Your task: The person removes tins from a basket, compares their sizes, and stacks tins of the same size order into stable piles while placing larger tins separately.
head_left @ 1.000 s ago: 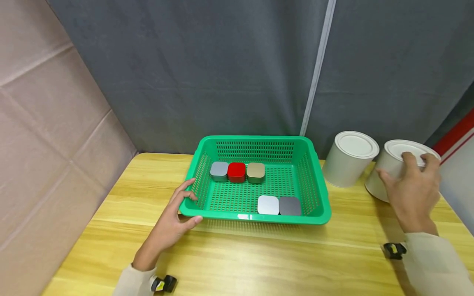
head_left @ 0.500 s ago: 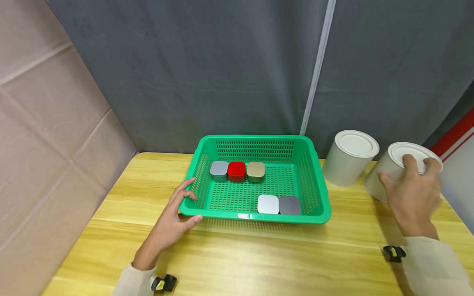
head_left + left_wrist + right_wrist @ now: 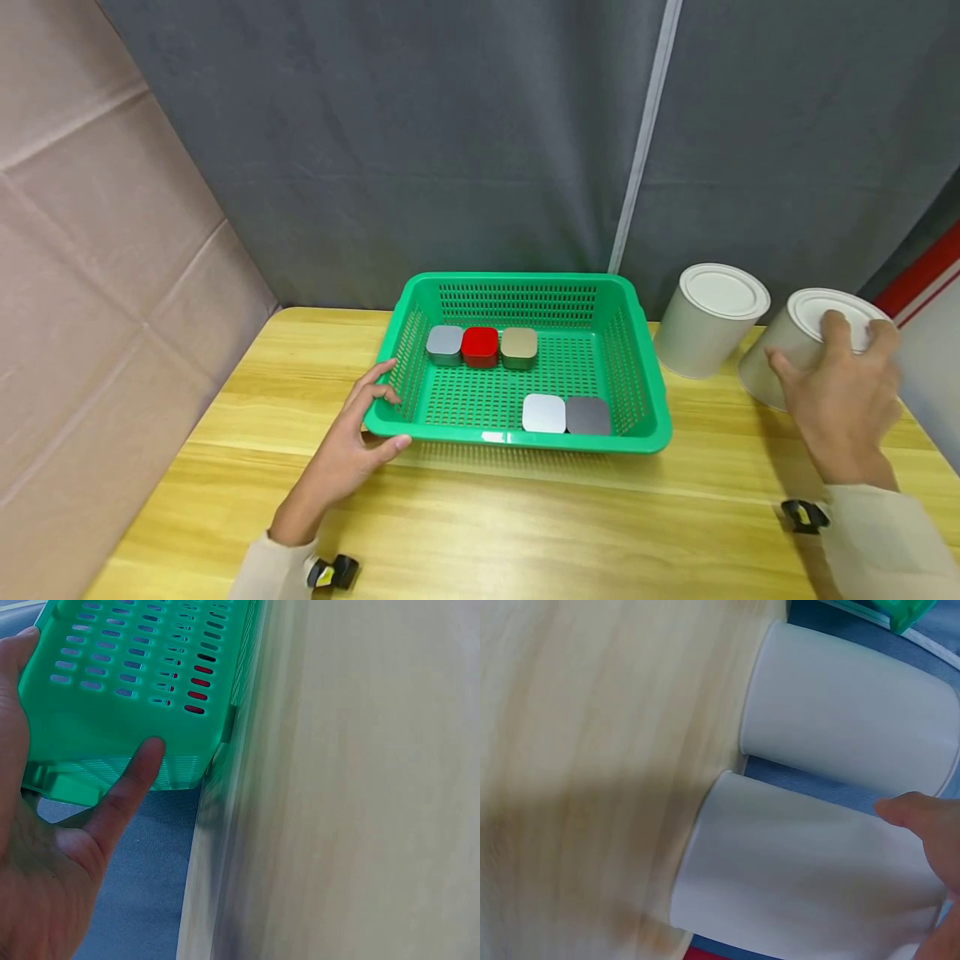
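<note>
A green plastic basket point(image 3: 525, 439) with slotted walls stands on the table. My left hand point(image 3: 341, 454) holds its near left corner, fingers over the side rim; the left wrist view has a fingertip against the outer wall. In the basket's back left sit a blue-grey tin point(image 3: 445, 340), a red tin point(image 3: 480, 342) and a gold tin point(image 3: 519, 342), side by side. A white tin point(image 3: 543, 412) and a dark grey tin point(image 3: 588, 413) lie near the front. Over on the right, my right hand point(image 3: 847, 400) grips the right-hand white can point(image 3: 776, 362) near its lid, thumb along the side.
Just left of the gripped can stands another white can point(image 3: 708, 329), a narrow gap between them. A grey curtain point(image 3: 450, 150) hangs behind the wooden table point(image 3: 525, 525). Pinkish cloth point(image 3: 112, 250) borders the left, and a red-and-white surface point(image 3: 926, 267) the right.
The right can's lid has shifted slightly right and toward me along with my right hand, mostly in the first half second. My left hand, the basket and the tins stay in place.
</note>
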`<state>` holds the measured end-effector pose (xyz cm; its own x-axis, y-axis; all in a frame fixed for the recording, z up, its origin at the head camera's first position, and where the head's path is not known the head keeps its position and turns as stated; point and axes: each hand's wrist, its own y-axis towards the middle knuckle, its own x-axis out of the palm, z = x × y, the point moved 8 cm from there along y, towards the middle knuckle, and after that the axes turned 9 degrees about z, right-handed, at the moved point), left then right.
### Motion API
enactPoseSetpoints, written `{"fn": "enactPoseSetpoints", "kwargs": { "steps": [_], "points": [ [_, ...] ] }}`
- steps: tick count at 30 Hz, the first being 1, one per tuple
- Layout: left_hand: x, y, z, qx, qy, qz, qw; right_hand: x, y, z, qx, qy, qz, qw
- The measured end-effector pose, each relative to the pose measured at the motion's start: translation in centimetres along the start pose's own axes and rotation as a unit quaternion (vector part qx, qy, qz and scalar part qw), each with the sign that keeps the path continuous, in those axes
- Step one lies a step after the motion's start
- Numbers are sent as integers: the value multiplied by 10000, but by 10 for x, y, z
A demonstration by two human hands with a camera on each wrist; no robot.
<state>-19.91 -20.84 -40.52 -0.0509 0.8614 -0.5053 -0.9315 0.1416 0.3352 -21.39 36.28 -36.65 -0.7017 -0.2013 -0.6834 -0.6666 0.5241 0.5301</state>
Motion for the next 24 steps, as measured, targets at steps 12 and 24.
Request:
{"fn": "enactPoseSetpoints", "kwargs": {
  "steps": [12,24],
  "points": [
    [0,0,1,-39,93,-20,9999,-22,2,-23,-431,186,177,9987],
    [0,0,2,-49,17,-6,10000,-41,-5,-52,-1063,485,777,9901]
  ]
}}
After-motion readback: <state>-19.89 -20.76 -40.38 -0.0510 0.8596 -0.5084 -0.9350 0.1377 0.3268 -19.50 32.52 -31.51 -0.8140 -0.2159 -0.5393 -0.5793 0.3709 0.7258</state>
